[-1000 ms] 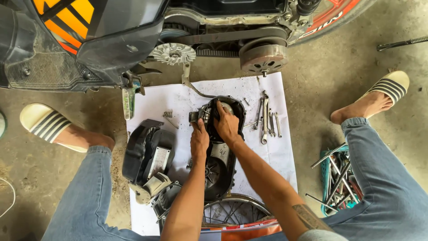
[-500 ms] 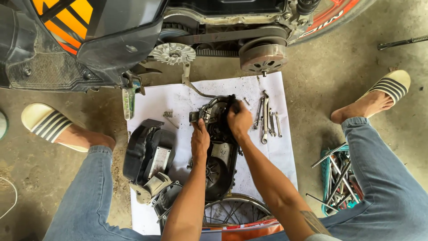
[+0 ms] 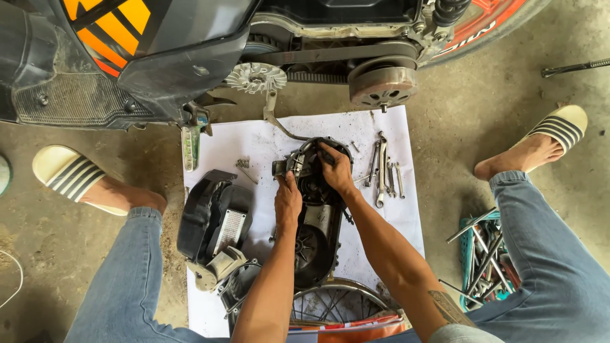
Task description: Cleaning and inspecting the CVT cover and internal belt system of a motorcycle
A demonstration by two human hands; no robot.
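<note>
Both hands on the black cover (image 3: 316,219), which lies flat on the white sheet (image 3: 222,146) below the scooter (image 3: 159,57). Left hand (image 3: 288,202) grips its left edge; right hand (image 3: 335,170) seems closed on the top rim. Wrenches (image 3: 383,168) just beside.

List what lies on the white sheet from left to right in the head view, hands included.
Black plastic cover → loose bolts → left hand on the dark engine case cover → right hand on its upper rim → row of wrenches.
</note>
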